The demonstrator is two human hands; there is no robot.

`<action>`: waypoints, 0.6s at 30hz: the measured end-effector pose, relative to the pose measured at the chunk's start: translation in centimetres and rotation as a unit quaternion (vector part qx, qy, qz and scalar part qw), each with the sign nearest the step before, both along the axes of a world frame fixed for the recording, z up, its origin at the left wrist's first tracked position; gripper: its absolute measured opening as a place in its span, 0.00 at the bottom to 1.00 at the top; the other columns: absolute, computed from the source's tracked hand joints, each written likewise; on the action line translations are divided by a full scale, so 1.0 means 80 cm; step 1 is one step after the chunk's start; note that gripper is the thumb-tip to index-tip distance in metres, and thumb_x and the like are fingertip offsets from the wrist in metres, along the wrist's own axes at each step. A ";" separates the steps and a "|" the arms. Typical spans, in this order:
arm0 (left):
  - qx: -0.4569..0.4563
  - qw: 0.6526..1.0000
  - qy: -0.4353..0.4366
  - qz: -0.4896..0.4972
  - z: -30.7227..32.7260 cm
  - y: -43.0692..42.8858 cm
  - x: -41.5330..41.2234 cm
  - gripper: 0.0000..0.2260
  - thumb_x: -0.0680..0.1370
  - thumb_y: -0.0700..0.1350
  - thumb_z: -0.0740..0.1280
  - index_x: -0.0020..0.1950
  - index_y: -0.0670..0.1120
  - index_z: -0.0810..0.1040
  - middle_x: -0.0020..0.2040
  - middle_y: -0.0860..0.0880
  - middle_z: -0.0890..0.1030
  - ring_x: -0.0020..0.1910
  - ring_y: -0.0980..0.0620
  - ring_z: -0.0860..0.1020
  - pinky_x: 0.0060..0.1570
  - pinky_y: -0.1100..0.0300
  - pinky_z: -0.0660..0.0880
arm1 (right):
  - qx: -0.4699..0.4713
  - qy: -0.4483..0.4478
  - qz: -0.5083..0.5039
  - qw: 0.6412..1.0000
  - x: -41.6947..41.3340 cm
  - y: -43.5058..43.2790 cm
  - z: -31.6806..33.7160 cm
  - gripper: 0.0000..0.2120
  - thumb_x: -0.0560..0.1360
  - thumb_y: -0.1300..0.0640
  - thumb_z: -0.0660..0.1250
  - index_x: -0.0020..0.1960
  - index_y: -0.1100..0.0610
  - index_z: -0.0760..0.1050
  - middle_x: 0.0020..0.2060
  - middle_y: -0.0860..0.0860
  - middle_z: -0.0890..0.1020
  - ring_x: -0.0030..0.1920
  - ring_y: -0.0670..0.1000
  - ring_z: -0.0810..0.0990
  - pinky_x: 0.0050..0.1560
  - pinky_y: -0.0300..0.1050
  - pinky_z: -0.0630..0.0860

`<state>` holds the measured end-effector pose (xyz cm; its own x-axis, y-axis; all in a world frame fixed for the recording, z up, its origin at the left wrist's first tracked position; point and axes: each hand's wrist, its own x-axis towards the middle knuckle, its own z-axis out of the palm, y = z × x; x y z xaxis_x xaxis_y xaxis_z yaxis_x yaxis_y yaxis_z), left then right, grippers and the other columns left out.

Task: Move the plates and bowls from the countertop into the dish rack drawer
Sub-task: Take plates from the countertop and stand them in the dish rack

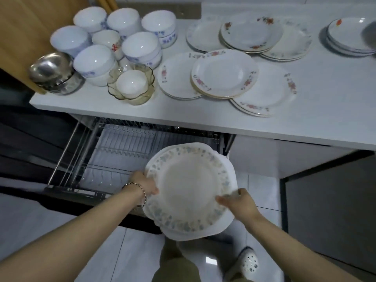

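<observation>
I hold a small stack of white plates with a pale blue flower rim (189,188) over the front right of the open wire dish rack drawer (114,151). My left hand (145,183) grips the stack's left edge and my right hand (239,202) grips its right edge. The rack looks bare of dishes where I can see it. On the white countertop (325,102) lie several stacks of floral plates (223,73), and upturned white bowls with blue print (140,45) stand at the left.
A steel bowl (51,71) sits at the counter's left corner beside a glass bowl with a white bowl in it (132,84). More plates (350,36) lie at the far right. A wooden panel (26,27) rises at left. My shoe (249,261) is on the tiled floor.
</observation>
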<state>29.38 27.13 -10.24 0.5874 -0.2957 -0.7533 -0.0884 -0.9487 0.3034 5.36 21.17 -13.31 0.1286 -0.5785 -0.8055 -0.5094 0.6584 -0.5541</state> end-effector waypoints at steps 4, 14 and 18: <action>-0.018 1.000 0.015 -0.015 -0.063 -0.015 0.095 0.20 0.70 0.32 0.67 0.61 0.37 0.74 0.57 0.42 0.78 0.51 0.45 0.76 0.49 0.57 0.75 | 0.009 0.028 -0.019 0.999 0.098 -0.001 -0.051 0.27 0.70 0.56 0.72 0.62 0.64 0.65 0.54 0.56 0.77 0.55 0.57 0.77 0.47 0.44 0.72; -0.011 0.996 0.015 -0.088 -0.234 -0.102 0.186 0.21 0.69 0.35 0.69 0.62 0.40 0.71 0.58 0.42 0.77 0.57 0.42 0.77 0.50 0.59 0.73 | 0.034 0.097 -0.127 0.987 0.206 -0.037 -0.220 0.27 0.72 0.57 0.69 0.67 0.62 0.65 0.60 0.60 0.76 0.59 0.60 0.76 0.57 0.50 0.74; -0.033 0.993 0.021 -0.112 -0.288 -0.143 0.181 0.21 0.70 0.35 0.69 0.62 0.39 0.70 0.55 0.44 0.76 0.56 0.42 0.77 0.51 0.59 0.73 | 0.009 0.133 -0.165 0.977 0.207 -0.066 -0.269 0.26 0.71 0.58 0.70 0.66 0.63 0.66 0.58 0.61 0.77 0.58 0.61 0.77 0.58 0.52 0.75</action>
